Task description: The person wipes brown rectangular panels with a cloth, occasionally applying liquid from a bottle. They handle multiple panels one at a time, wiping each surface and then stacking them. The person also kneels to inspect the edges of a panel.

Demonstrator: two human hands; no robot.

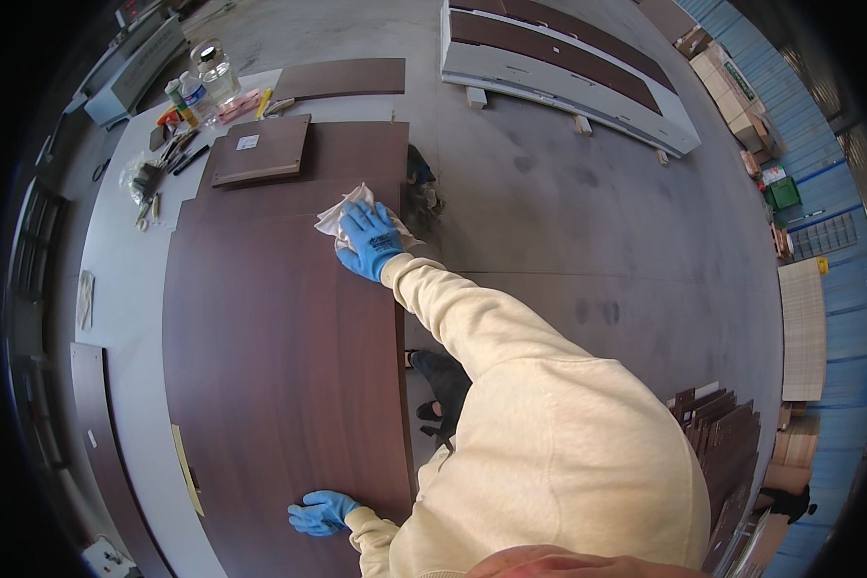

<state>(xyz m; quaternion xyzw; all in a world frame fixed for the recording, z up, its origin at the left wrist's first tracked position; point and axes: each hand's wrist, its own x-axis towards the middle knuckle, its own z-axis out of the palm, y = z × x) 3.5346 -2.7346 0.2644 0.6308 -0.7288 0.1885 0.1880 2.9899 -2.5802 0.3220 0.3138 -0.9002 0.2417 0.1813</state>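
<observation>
A large dark brown wood-grain panel (pixel 270 318) lies flat on the light-topped table (pixel 116 270). At the panel's far part, close to its right edge, my right hand (pixel 368 241) in a blue glove presses a crumpled whitish cloth (pixel 337 214) against the surface, its fingers over the folds. My left hand (pixel 322 513), also blue-gloved, rests on the near part of the same panel with nothing visible in it. A smaller brown panel (pixel 275 159) with a white label lies beyond the cloth, on top of other brown boards.
Bottles (pixel 212 82) and hand tools (pixel 175 149) crowd the table's far left. A narrow brown board (pixel 116 448) lies along the left edge, near a yellow strip (pixel 185 472). Long brown-and-white panels (pixel 559 72) rest on blocks at the back; more boards (pixel 718 433) stand at right.
</observation>
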